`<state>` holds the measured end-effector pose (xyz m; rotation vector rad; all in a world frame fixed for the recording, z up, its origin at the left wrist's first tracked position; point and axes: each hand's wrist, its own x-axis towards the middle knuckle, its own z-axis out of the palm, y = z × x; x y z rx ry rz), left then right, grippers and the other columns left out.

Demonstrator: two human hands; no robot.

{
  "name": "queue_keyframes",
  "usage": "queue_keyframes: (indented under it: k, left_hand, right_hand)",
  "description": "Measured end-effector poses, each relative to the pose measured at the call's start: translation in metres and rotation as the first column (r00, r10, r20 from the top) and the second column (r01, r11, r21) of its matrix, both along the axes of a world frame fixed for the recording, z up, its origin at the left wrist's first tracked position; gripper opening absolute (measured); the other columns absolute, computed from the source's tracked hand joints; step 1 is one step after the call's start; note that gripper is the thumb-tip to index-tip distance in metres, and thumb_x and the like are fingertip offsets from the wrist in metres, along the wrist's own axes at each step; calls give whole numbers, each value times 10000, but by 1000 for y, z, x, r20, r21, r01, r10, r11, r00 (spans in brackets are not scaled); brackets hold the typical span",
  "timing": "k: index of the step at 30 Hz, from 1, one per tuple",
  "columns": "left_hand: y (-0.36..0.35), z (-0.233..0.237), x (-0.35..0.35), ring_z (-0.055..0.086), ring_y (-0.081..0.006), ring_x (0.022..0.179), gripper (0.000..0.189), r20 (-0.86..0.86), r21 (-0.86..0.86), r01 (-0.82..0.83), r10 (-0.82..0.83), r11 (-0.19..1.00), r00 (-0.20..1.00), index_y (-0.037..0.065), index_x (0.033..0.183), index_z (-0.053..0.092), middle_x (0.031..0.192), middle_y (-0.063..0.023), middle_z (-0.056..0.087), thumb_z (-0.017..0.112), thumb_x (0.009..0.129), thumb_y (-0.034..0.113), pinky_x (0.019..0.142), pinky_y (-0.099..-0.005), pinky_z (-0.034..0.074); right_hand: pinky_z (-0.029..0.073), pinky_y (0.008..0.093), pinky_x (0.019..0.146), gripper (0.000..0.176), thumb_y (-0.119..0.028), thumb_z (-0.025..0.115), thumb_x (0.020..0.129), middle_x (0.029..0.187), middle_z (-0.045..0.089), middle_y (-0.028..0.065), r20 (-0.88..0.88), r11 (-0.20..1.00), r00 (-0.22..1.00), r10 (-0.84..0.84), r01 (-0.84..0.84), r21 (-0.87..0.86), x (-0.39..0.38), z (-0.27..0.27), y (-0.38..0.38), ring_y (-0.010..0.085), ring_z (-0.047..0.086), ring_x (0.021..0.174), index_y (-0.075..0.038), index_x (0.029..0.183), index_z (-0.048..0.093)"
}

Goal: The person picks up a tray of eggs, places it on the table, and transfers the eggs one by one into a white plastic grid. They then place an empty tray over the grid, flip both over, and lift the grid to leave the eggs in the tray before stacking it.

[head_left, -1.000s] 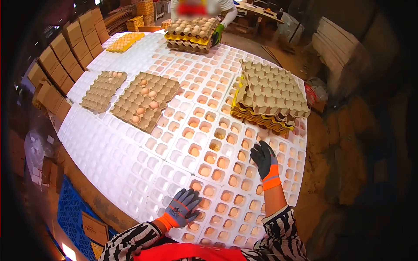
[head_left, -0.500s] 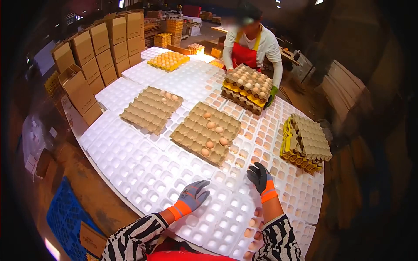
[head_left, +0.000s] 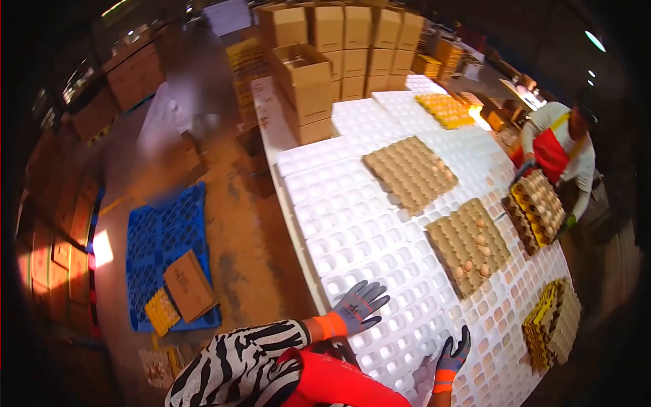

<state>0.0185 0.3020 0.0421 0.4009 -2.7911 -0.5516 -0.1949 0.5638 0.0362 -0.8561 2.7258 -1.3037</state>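
At the near left edge of the table (head_left: pixel 266 129), the left hand (head_left: pixel 359 304) lies flat, fingers spread, on the white trays (head_left: pixel 352 224). Further right, the right hand (head_left: pixel 453 356) rests likewise, fingers apart. Both seem to be steadying the trays; lifting one would need fingertips under a rim.

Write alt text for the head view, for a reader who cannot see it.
The person's gloved left hand lies spread on a long surface of white egg trays, the right hand open beside it. Farther along lie a brown flat with a few eggs and a second brown flat; a co-worker in a red apron handles a stack of filled flats.
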Motion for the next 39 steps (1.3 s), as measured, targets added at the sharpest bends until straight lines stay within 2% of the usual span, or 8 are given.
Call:
queue_keyframes:
  k: [3, 7, 13, 25, 27, 29, 33, 39]
  left_hand:
    - [1, -23, 24, 299, -362, 1401, 638, 58, -41, -102, 104, 994, 993, 98, 1447, 384, 1508, -184, 343, 520, 918, 428, 1164, -510, 186]
    - [7, -43, 14, 249, -361, 1430, 692, 228, -38, -159, 164, 987, 960, 81, 1465, 356, 1539, -184, 293, 508, 917, 476, 1179, -512, 137]
    - [13, -80, 14, 210, -329, 1450, 707, 142, -30, -196, 198, 980, 970, 55, 1454, 371, 1578, -145, 239, 382, 927, 525, 1183, -526, 86]
    - [10, -61, 11, 269, -436, 1382, 737, 51, -124, -136, 143, 983, 988, 28, 1401, 406, 1479, -238, 338, 647, 797, 375, 1143, -574, 139]
    - [7, -64, 10, 296, -400, 1379, 683, 54, -151, -140, 150, 979, 987, 54, 1375, 463, 1457, -208, 388, 629, 819, 416, 1146, -555, 138]
    - [-6, -70, 5, 389, -347, 1322, 615, 19, 15, -210, 209, 978, 978, 94, 1346, 503, 1376, -155, 488, 653, 827, 387, 1131, -544, 174]
    - [-63, -46, -60, 518, -230, 1220, 473, -225, 730, -72, 338, 680, 914, 77, 1327, 540, 1289, -117, 579, 622, 926, 315, 1039, -418, 375]
    - [-165, 47, -251, 423, -244, 1335, 752, -32, 995, 6, 277, 95, 960, 121, 1511, 267, 1463, -118, 423, 489, 942, 559, 1067, -392, 359]
  right_hand:
    - [261, 516, 1130, 623, -152, 645, 832, 1440, 427, 202, -242, 889, 912, 332, -217, 403, 48, -6, 15, 403, 339, 1367, -14, 1405, 444]
    - [155, 549, 1162, 725, -337, 626, 825, 1522, 333, 196, -191, 772, 903, 385, -202, 603, 70, -19, 18, 419, 232, 1428, -62, 1456, 398]
    - [116, 566, 1166, 733, -396, 626, 815, 1516, 337, 192, -211, 782, 899, 383, -194, 592, 54, -47, 26, 419, 241, 1421, -79, 1441, 415]
    - [185, 513, 1159, 621, -443, 601, 852, 1486, 402, 126, -215, 817, 933, 288, -121, 564, 57, -40, 31, 355, 324, 1388, -170, 1398, 485]
    - [257, 484, 1142, 579, -351, 640, 850, 1436, 460, 152, -156, 887, 961, 227, -138, 441, 50, -42, 32, 345, 386, 1349, -147, 1376, 511]
    - [376, 423, 1077, 555, -217, 662, 857, 1383, 513, 158, 192, 993, 981, 16, 8, -120, 35, -66, 36, 332, 466, 1292, -102, 1376, 504]
    - [402, 371, 1030, 485, -239, 545, 985, 1419, 484, 80, 430, 655, 900, -65, 364, -662, -50, -49, 24, 219, 482, 1264, -83, 1430, 431]
    - [431, 465, 1026, 618, -430, 456, 994, 1492, 361, 152, 684, 488, 683, 258, 519, -702, -209, 44, -23, 333, 446, 1298, -129, 1503, 279]
